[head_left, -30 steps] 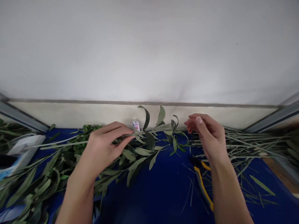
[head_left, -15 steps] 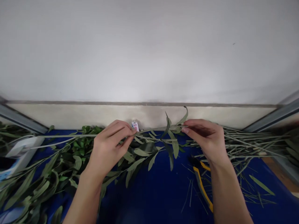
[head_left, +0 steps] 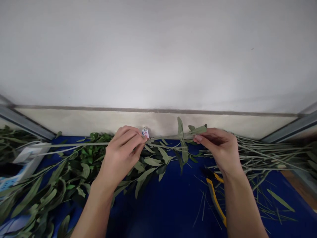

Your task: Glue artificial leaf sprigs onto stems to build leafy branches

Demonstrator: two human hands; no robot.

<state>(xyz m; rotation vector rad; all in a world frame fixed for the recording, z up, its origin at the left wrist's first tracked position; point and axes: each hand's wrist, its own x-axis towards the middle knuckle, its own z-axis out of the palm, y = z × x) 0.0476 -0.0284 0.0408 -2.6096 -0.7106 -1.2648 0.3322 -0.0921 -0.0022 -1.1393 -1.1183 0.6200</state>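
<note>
A thin stem with long grey-green leaves, an olive-like branch (head_left: 180,128), stretches between my two hands in front of the wall. My left hand (head_left: 125,148) is closed in a pinch on its stem, at the left. At the leafy end on the right, the thumb and fingers of my right hand (head_left: 220,145) pinch together; leaves partly hide the exact spot held. Below the held branch lie more leafy branches (head_left: 152,162). Close behind my left fingertips is a small printed tag (head_left: 145,133).
Yellow-handled pliers (head_left: 216,201) lie beside my right forearm on the blue surface (head_left: 163,205). Bare cut stems (head_left: 267,152) are piled at right, with scraps nearby. Leafy branches (head_left: 44,195) heap up at left, near a white power strip (head_left: 32,162). A pale wall (head_left: 158,66) stands behind.
The leaves near my right fingertips have turned: the curled tip that stuck up now lies lower. Both hands keep their pinch, and the view has shifted slightly.
</note>
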